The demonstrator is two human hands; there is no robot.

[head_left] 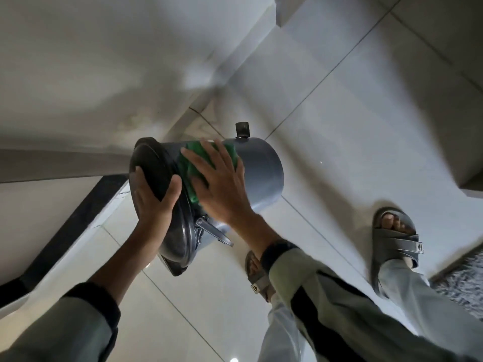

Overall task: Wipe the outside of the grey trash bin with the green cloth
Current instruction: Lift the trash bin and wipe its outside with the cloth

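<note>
At the centre of the frame we hold the grey trash bin [261, 171] tipped onto its side above the pale tiled floor [352, 105], its base pointing to the right and its dark lid [153, 165] to the left. A small black pedal [242, 129] sticks up from the bin's upper edge near the base, and a grey handle [214, 232] juts out below the lid end.

The green cloth [194, 165] lies flat against the bin's curved side, just right of the lid. Our right hand [222, 186] presses on it with fingers spread and extended, palm down, so the cloth shows mostly between and beyond the fingers. Our left hand [154, 202] grips the lid end of the bin, fingers curled over the dark rim and thumb set across its face.

Both forearms come up from the lower edge in pale green sleeves with dark cuffs; a dark wristband [277, 250] sits on the right wrist.

In the lower right of the frame we see our feet in grey sandals, one [394, 240] out to the right, the other [257, 276] partly hidden behind the right forearm. A speckled grey mat [465, 280] touches the right edge. A white wall [78, 74] fills the upper left, with a dark strip [75, 218] running along its foot at the left.
</note>
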